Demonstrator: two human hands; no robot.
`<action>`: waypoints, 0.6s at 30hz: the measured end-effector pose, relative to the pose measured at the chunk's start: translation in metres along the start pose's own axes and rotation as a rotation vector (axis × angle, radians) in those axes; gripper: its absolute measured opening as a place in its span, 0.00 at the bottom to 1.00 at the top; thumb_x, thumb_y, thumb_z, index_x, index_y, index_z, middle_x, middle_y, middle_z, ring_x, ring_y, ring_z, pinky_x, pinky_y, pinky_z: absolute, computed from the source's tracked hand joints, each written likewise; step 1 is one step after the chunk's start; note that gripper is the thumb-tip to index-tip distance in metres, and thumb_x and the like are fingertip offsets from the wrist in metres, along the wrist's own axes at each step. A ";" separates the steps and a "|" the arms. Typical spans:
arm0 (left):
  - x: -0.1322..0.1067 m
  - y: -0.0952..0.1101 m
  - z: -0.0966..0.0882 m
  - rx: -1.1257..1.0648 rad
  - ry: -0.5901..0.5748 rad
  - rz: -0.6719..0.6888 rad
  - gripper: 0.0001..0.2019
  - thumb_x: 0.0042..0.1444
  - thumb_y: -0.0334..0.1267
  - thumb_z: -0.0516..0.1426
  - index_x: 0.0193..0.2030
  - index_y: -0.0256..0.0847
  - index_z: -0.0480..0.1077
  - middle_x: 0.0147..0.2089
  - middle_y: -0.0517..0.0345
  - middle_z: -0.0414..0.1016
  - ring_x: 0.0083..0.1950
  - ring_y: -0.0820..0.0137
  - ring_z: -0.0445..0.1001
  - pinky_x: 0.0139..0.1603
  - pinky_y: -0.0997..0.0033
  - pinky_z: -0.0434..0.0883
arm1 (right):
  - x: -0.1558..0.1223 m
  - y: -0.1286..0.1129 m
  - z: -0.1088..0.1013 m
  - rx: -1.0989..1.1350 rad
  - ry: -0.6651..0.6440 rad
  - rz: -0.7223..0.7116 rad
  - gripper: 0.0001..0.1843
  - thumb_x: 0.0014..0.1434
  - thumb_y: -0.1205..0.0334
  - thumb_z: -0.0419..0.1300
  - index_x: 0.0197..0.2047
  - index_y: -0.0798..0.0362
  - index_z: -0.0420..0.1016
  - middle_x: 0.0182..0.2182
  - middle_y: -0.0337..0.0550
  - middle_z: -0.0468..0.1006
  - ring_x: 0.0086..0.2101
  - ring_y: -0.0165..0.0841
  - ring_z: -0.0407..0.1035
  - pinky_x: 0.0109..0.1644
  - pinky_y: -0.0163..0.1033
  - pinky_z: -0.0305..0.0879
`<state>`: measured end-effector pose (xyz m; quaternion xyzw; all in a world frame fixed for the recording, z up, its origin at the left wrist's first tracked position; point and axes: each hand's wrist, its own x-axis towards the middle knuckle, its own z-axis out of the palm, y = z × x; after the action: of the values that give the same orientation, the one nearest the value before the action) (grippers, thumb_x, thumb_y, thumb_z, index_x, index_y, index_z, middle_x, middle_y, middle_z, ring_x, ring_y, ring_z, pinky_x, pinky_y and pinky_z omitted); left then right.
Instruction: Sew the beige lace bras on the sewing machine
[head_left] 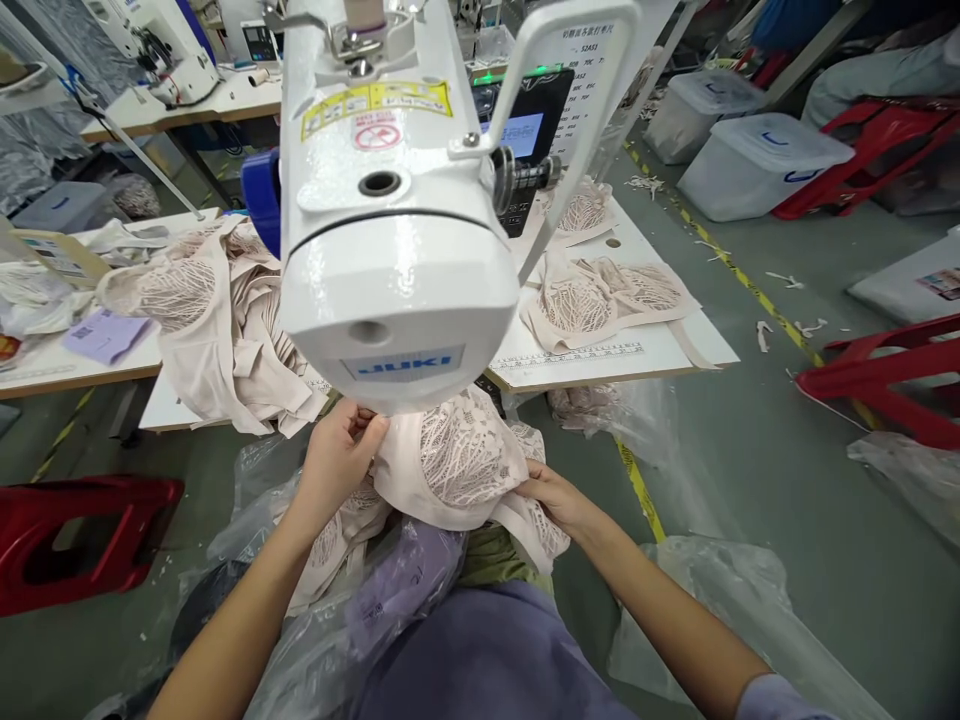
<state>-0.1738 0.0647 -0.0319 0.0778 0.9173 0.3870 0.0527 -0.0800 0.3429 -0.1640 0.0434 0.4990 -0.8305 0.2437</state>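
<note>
A beige lace bra piece lies just below the head of a white sewing machine. My left hand grips its left edge with the fingers curled round the fabric, right under the machine head. At the piece's lower right edge, my right hand pinches the fabric. More of the same lace fabric hangs down between my arms onto a clear plastic bag over my lap.
A heap of beige lace pieces lies on the white table left of the machine, with more pieces to its right. Red plastic stools stand on either side. Lidded white bins sit at the back right.
</note>
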 end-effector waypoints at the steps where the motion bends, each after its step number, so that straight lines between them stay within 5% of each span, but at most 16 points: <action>1: -0.003 -0.002 0.000 0.024 0.046 0.030 0.07 0.62 0.40 0.56 0.35 0.41 0.67 0.32 0.58 0.73 0.32 0.70 0.71 0.29 0.73 0.64 | -0.003 -0.004 0.000 0.000 0.013 -0.009 0.17 0.48 0.48 0.73 0.35 0.51 0.84 0.29 0.44 0.83 0.33 0.40 0.78 0.44 0.42 0.73; 4: -0.023 0.005 0.000 0.115 0.220 0.193 0.05 0.63 0.38 0.56 0.43 0.40 0.68 0.40 0.54 0.76 0.40 0.67 0.74 0.37 0.71 0.70 | -0.013 -0.024 0.005 -0.052 0.022 -0.062 0.19 0.50 0.44 0.71 0.35 0.52 0.83 0.30 0.45 0.83 0.32 0.39 0.76 0.42 0.42 0.73; 6: -0.042 0.021 0.004 0.122 0.244 0.431 0.10 0.63 0.34 0.56 0.50 0.39 0.67 0.47 0.49 0.76 0.49 0.65 0.75 0.46 0.67 0.73 | -0.020 -0.044 0.014 -0.169 -0.049 -0.118 0.21 0.54 0.42 0.68 0.33 0.53 0.82 0.26 0.43 0.81 0.28 0.36 0.74 0.37 0.39 0.71; 10: -0.070 0.059 0.018 0.121 -0.076 0.980 0.26 0.62 0.41 0.60 0.64 0.34 0.61 0.61 0.39 0.71 0.66 0.57 0.66 0.69 0.55 0.62 | -0.031 -0.089 0.054 -0.579 -0.454 -0.206 0.21 0.64 0.47 0.61 0.27 0.54 0.78 0.19 0.36 0.72 0.23 0.29 0.66 0.31 0.33 0.64; 12: -0.071 0.065 0.023 0.182 -0.290 0.958 0.29 0.59 0.53 0.61 0.61 0.36 0.65 0.52 0.45 0.78 0.57 0.56 0.74 0.65 0.53 0.64 | -0.034 -0.108 0.075 -0.770 -0.610 -0.192 0.16 0.67 0.54 0.58 0.32 0.53 0.79 0.25 0.37 0.76 0.28 0.30 0.69 0.36 0.33 0.64; 14: -0.065 0.059 0.024 0.223 -0.423 0.767 0.23 0.58 0.57 0.60 0.47 0.39 0.73 0.34 0.56 0.78 0.36 0.63 0.76 0.46 0.61 0.71 | -0.033 -0.120 0.087 -0.925 -0.614 -0.187 0.13 0.69 0.59 0.55 0.36 0.53 0.79 0.30 0.39 0.79 0.32 0.30 0.71 0.39 0.33 0.63; 16: -0.054 0.047 0.021 0.221 -0.453 0.585 0.19 0.62 0.53 0.57 0.29 0.40 0.70 0.21 0.62 0.67 0.24 0.71 0.66 0.29 0.69 0.61 | -0.026 -0.127 0.087 -1.047 -0.478 -0.210 0.14 0.70 0.60 0.55 0.36 0.53 0.79 0.29 0.39 0.78 0.30 0.30 0.70 0.37 0.34 0.61; 18: -0.041 0.036 0.014 0.187 -0.423 0.402 0.21 0.64 0.47 0.56 0.22 0.39 0.62 0.19 0.64 0.60 0.23 0.74 0.59 0.25 0.71 0.52 | -0.014 -0.129 0.080 -1.115 -0.313 -0.263 0.16 0.69 0.57 0.56 0.33 0.53 0.78 0.28 0.40 0.76 0.31 0.31 0.69 0.37 0.35 0.60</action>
<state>-0.1279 0.0915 -0.0144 0.3409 0.8839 0.2788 0.1573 -0.1118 0.3292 -0.0159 -0.2764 0.8193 -0.4628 0.1955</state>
